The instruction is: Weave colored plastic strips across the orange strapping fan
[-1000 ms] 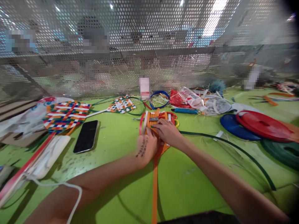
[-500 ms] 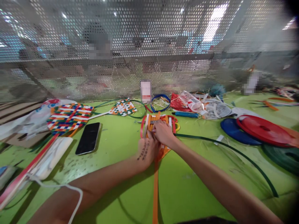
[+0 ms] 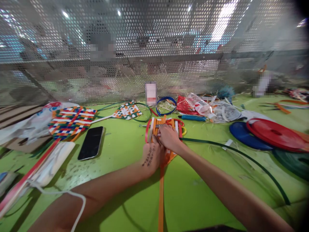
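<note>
Half-woven mat of orange, red and white plastic strips [image 3: 164,127]: flat on green table [image 3: 125,141], centre. Long orange strip [image 3: 160,193] runs from it toward the near edge. Left hand [image 3: 151,154] presses the mat's near edge; right hand [image 3: 169,135] pinches strips just beyond.

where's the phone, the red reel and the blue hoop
phone [image 3: 91,143], head view, middle of its dark screen
red reel [image 3: 275,134], head view, flat top face beside the hub
blue hoop [image 3: 159,113], head view, near left part of its rim
</note>
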A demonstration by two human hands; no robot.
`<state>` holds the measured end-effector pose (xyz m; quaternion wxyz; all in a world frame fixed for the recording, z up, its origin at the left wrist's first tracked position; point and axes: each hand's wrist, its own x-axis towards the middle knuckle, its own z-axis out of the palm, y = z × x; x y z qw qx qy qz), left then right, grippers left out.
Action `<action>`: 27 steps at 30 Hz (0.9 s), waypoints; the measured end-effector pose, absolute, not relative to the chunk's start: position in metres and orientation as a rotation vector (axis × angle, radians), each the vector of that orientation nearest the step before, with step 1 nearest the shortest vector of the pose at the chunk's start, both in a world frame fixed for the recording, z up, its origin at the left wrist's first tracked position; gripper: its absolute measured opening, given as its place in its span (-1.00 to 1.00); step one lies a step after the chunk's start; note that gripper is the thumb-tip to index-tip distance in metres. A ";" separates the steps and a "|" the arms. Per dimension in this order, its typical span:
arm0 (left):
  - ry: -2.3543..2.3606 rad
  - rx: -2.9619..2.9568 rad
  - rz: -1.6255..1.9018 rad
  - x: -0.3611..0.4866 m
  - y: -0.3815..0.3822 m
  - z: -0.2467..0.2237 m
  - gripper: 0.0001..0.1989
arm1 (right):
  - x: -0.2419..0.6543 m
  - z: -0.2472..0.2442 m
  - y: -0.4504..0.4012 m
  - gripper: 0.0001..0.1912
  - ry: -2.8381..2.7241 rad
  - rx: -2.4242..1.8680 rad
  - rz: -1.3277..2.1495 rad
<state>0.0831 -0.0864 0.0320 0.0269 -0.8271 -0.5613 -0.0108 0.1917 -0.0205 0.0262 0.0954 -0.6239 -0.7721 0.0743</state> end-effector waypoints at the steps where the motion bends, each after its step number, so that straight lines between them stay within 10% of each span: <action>1: -1.740 -2.550 -0.039 0.083 -0.087 0.032 -0.63 | 0.192 0.026 -0.020 -0.82 -2.286 -1.851 0.235; 27: -1.758 -2.556 -0.180 0.084 -0.086 0.026 -0.66 | 0.189 0.028 -0.019 -0.76 -2.224 -1.934 0.362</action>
